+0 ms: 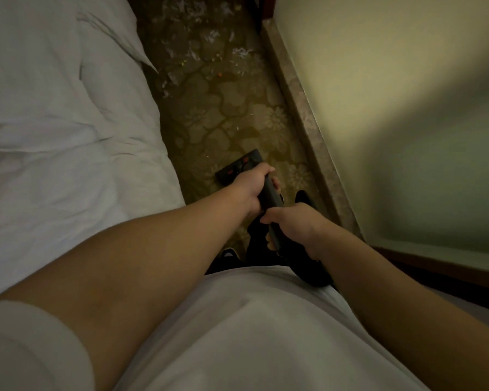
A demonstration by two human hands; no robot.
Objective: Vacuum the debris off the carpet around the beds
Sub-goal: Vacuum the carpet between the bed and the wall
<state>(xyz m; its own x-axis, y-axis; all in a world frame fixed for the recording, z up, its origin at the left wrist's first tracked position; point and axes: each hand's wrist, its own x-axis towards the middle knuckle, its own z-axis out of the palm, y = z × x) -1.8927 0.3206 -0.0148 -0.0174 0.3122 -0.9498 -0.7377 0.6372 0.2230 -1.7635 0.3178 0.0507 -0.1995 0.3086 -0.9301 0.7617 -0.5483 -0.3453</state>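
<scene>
A dark vacuum wand (268,196) is gripped in both hands above olive floral-patterned carpet (237,114).
The left hand (250,190) is clenched round it ahead of the right hand (295,227), likewise clenched; its flat black floor head (236,167) is set on the carpet between the white-covered bed (68,114) and marbled skirting board (304,122). White shredded debris (206,49) is scattered farther ahead.

White-sheeted bed (68,122) left, pale wall (378,80) right, floral carpet strip (232,114) lies between, black vacuum head (236,166) on it, white shredded debris (203,43) beyond.
</scene>
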